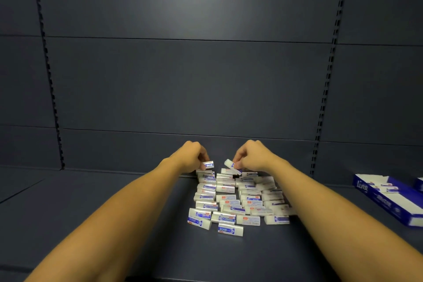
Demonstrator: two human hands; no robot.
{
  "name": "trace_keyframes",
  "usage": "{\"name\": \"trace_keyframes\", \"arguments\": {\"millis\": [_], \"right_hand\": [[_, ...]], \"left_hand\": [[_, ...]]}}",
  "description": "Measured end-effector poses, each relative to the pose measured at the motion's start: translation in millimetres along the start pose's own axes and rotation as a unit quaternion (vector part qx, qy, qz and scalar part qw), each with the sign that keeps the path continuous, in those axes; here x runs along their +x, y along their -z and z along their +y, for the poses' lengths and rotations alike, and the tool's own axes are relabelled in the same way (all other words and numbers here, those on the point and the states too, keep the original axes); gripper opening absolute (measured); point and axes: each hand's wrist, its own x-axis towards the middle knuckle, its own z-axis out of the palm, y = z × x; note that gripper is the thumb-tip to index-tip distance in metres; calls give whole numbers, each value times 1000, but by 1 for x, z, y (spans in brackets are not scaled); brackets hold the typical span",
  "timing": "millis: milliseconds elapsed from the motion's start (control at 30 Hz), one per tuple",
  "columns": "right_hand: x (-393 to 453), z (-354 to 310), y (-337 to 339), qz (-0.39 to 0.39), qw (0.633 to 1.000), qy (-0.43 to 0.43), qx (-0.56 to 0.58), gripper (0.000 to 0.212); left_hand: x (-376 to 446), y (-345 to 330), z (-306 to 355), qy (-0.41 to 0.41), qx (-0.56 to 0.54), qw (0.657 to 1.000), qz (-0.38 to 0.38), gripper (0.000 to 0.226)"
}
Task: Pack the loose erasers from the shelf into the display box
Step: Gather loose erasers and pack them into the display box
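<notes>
Each hand point(191, 155) point(249, 158) pinches one eraser point(208, 164) point(231, 165); display box point(398, 204) (far right) holds a few.

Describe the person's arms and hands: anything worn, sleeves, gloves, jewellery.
Both arms are bare from the frame's lower edge to the wrists; no sleeves show. The left hand and right hand wear no gloves, and no watch, bracelet or ring is visible.
</notes>
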Motion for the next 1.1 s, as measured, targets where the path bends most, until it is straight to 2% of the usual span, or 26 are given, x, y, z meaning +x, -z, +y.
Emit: {"name": "trace_keyframes", "arguments": {"millis": [200,633,900,1100], "right_hand": [[-25,17,25,36,998,-45,-3,6],[-109,56,79,79,975,-151,-146,13],[-166,89,118,86,955,-221,-180,17],[-212,115,143,86,945,-223,-222,15]], "left_hand": [[20,1,26,-35,-28,999,-13,13],[43,-22,127,-150,-43,986,-53,16],[41,-31,192,-178,-14,983,-52,16],[30,-38,251,-176,-12,983,-49,20]]}}
